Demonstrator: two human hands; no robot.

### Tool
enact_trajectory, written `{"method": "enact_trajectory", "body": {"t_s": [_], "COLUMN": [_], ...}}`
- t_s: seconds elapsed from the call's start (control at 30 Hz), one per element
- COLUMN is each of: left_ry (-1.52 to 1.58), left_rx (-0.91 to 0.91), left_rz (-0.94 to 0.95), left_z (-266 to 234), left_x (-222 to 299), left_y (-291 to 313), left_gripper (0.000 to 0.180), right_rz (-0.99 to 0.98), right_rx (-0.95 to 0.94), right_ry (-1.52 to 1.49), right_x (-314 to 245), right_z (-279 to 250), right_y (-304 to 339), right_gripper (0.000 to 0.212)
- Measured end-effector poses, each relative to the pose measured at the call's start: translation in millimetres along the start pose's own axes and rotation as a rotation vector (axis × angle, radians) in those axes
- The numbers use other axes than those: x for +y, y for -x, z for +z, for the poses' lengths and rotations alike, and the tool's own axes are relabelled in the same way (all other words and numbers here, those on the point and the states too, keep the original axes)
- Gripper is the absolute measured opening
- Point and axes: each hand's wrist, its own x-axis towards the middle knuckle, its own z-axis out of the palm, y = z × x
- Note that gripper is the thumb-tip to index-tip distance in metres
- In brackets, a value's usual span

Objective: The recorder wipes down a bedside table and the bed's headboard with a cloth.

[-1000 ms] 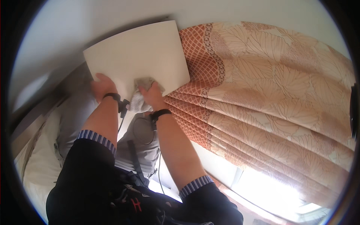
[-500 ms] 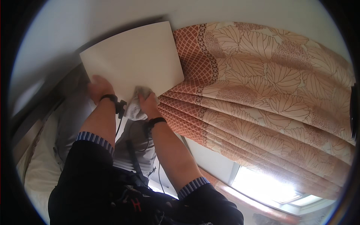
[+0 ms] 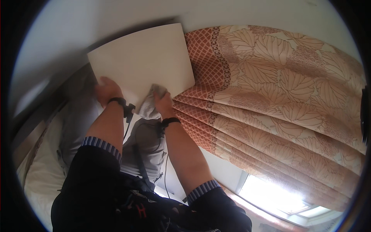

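A pale, flat-topped piece of furniture, like a nightstand, stands against the wall in front of me. My left hand grips its near left edge, with some fingers lying over the top and others blurred beyond the side. In my right hand is a crumpled grey cloth, pressed against the near right part of the top. Part of the cloth hangs over the front edge between my hands. Dark bands circle both wrists, and a small device with a cable sits at the left one.
A patterned leaf-print curtain with a red lattice border hangs close along the right side. A bright window shows at the lower right. Cream bedding lies at the left, beside my grey-trousered legs.
The cloth and my right hand have shifted slightly up and right in the picture. My left hand stays at the edge, and the whole view has moved a little.
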Motion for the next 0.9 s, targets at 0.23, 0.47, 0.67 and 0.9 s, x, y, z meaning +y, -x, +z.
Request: {"method": "enact_trajectory", "body": {"t_s": [0.23, 0.47, 0.67, 0.9], "left_ry": [0.001, -0.035, -0.037, -0.097], "left_rx": [0.035, 0.032, 0.072, 0.064], "left_rz": [0.017, -0.031, -0.032, -0.022], "left_z": [8.9, -2.5, -5.3, 0.5], "left_x": [-8.6, 5.9, 9.8, 2.6], "left_y": [-8.3, 3.6, 11.0, 5.5], "left_gripper": [0.066, 0.061, 0.064, 0.064], "right_rz": [-0.011, 0.043, 0.013, 0.033], "right_rx": [0.057, 0.125, 0.108, 0.028], "right_ry": [-0.012, 0.102, -0.038, 0.162], "right_x": [3.8, 22.3, 38.7, 11.6], "right_z": [-17.9, -53.5, -79.6, -64.6], "right_y": [-14.5, -53.1, -85.5, -58.7], "right_gripper": [0.078, 0.075, 0.071, 0.071]}}
